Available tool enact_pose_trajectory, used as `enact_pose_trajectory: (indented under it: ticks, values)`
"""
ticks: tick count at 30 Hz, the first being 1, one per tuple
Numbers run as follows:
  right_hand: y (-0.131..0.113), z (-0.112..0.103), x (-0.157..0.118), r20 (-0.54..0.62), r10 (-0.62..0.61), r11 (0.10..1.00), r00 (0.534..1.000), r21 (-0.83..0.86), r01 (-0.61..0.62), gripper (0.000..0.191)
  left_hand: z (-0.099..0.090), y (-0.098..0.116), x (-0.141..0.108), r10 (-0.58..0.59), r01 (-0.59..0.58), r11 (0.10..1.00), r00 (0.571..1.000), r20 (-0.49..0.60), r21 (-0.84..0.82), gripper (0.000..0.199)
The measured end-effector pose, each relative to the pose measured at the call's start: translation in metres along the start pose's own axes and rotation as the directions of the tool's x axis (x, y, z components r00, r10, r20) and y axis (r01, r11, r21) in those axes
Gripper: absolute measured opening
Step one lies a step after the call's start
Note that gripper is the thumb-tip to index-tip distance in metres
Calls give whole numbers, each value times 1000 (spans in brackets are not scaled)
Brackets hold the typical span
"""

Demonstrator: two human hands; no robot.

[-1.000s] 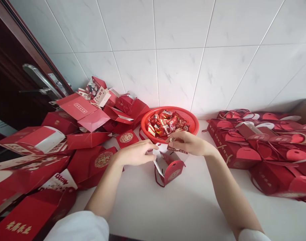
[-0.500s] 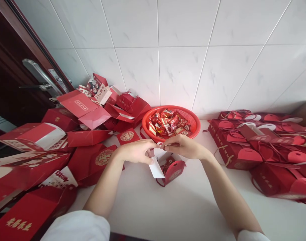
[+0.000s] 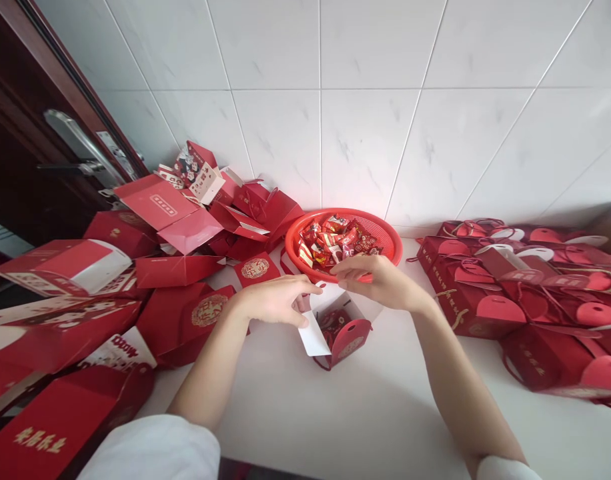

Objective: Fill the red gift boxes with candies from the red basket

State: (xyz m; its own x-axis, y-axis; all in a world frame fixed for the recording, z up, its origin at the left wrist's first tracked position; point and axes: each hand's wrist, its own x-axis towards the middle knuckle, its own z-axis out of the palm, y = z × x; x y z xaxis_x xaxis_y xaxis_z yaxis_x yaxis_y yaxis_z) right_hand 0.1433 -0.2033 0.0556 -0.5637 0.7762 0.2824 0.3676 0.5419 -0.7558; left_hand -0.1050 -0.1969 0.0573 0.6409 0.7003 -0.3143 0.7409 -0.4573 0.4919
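A small red gift box (image 3: pixel 353 340) with white insides stands on the white table, its top flaps spread. Red wrapped sweets (image 3: pixel 334 328) lie inside it. My left hand (image 3: pixel 273 300) grips the back left of the box, thumb and fingers around the flap there. Above the back of the box, at the near rim of a red plastic basket (image 3: pixel 394 250), hovers my right hand (image 3: pixel 373 280). Its fingers are stretched out and no item shows in them. Wrapped candies (image 3: pixel 335 240) in red, gold and white are heaped in the basket.
Opened and folded red boxes (image 3: pixel 180 267) are piled at the left, up to the tiled wall (image 3: pixel 370 147). Rows of closed red boxes with cord handles (image 3: pixel 460 300) stand at the right. A dark door with a metal handle (image 3: pixel 80 143) is at the far left.
My right hand has lifted off the back flap of the box and moved slightly up toward the basket, its fingers straightening. My left hand has stayed at the box.
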Motion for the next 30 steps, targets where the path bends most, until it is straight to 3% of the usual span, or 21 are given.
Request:
enact_pose_trajectory:
  ticks: [6,13,16,19,25,30]
  values:
    - [-7,-20,-22,-79,54,993,995,-96,-62,24,2,12,-3,-4,3,1000,994,106,11,72]
    - [0,1,-55,-96,205,946,974,-236,-222,39,5,26,-4,25,-39,994,991,129,105,50]
    - [-1,14,-69,-95,194,956,976,-206,-210,43,7,26,-3,28,-38,996,993,114,85,49]
    - [-4,23,-81,-70,194,968,979,-148,-202,28,9,24,-3,13,-20,997,995,97,69,55]
    - [-2,35,-103,-141,295,955,945,2,-298,33,12,21,-3,-36,32,998,996,81,45,74]
    - [9,44,-119,-146,257,966,955,21,-257,12,12,20,-2,0,-2,1000,996,86,19,79]
